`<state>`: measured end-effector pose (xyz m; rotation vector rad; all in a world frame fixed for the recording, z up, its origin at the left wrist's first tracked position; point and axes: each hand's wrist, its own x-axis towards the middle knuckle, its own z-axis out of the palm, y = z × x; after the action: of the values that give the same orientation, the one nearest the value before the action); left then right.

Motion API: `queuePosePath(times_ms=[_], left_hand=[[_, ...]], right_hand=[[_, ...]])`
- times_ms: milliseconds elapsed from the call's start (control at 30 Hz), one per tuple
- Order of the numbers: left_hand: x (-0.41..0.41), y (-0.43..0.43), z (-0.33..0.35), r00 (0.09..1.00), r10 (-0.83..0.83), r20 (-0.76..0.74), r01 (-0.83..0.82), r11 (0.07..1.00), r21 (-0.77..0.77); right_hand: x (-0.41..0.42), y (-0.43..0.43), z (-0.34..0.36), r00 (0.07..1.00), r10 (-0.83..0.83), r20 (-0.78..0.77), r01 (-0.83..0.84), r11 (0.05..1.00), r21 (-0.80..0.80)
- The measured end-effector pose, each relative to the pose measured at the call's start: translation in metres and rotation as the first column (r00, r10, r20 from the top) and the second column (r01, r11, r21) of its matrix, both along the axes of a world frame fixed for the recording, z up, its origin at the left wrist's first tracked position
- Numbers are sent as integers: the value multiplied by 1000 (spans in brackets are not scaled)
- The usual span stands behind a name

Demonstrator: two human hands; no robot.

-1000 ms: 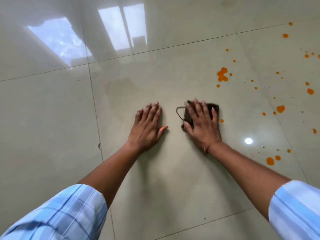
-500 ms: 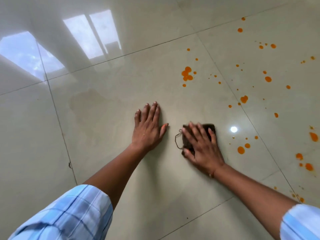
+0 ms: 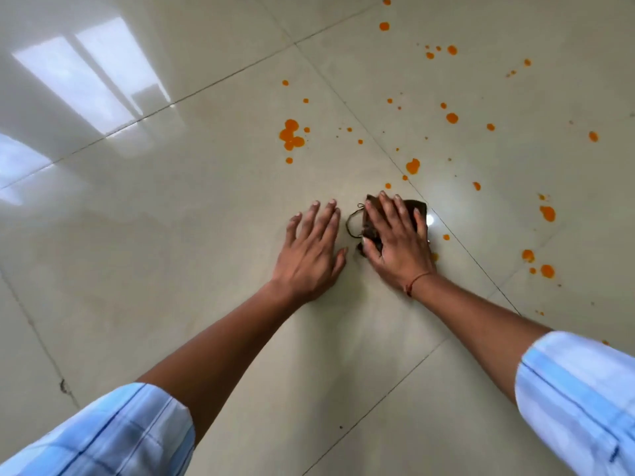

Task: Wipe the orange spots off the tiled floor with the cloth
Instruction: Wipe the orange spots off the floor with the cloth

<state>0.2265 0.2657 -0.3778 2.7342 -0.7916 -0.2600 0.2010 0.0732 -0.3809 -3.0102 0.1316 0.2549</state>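
Observation:
My right hand (image 3: 395,242) presses flat on a small dark brown cloth (image 3: 417,209) on the glossy beige tiled floor (image 3: 171,218); a loose thread loop sticks out at the cloth's left. My left hand (image 3: 311,250) lies flat on the floor just left of it, fingers spread, holding nothing. Several orange spots dot the tiles: a large cluster (image 3: 290,135) ahead of my left hand, a blob (image 3: 412,165) just beyond the cloth, a small spot (image 3: 446,237) right of it, and bigger ones (image 3: 547,213) farther right.
Dark grout lines cross the floor, one (image 3: 464,242) running diagonally right beside the cloth. Window reflections (image 3: 92,77) shine on the tiles at upper left. A small chip (image 3: 63,385) marks a grout line at lower left. My blue checked sleeves fill the bottom corners.
My right hand has slid the cloth toward me and to the right, and the spots near its old place are gone. The view has swung right, showing more spots.

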Motion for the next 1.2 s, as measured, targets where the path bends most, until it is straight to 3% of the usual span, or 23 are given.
queuePosePath(times_ms=[133, 200, 333, 467, 533, 633, 700, 833, 900, 1067, 1200], left_hand=[[6, -34, -5, 987, -160, -19, 161, 987, 31], [5, -33, -10, 988, -150, -32, 152, 987, 57], [3, -35, -18, 990, -144, 6, 143, 986, 88], [2, -35, -19, 988, -151, 14, 149, 982, 113], [2, -34, -19, 988, -151, 17, 148, 982, 114], [2, -35, -22, 989, -144, 14, 142, 985, 100], [2, -36, -23, 989, -150, 11, 148, 984, 95], [2, -35, -20, 988, -152, -10, 152, 982, 111], [3, -36, -18, 987, -160, -27, 162, 980, 112], [7, -34, -20, 979, -183, -88, 190, 978, 90], [30, -29, 1, 929, -320, -183, 356, 909, 217]], right_hand=[[-80, -24, -4, 998, -56, 31, 55, 998, 18], [-61, -44, -5, 996, -89, 8, 89, 996, 9], [-20, -57, -4, 934, -351, 64, 353, 935, -30], [-117, -18, -9, 985, -166, 51, 165, 986, 30], [-109, -35, -12, 995, -103, 18, 102, 994, 37], [-51, -65, -5, 956, -293, 30, 294, 956, -21], [-55, -57, -7, 930, -359, 83, 361, 932, -18], [-142, -13, -10, 986, -153, 62, 151, 988, 40], [-121, -32, -12, 996, -79, 42, 77, 996, 51], [-20, -67, -9, 927, -370, 59, 369, 929, 22], [-91, -23, -14, 987, -144, 70, 140, 989, 54]])
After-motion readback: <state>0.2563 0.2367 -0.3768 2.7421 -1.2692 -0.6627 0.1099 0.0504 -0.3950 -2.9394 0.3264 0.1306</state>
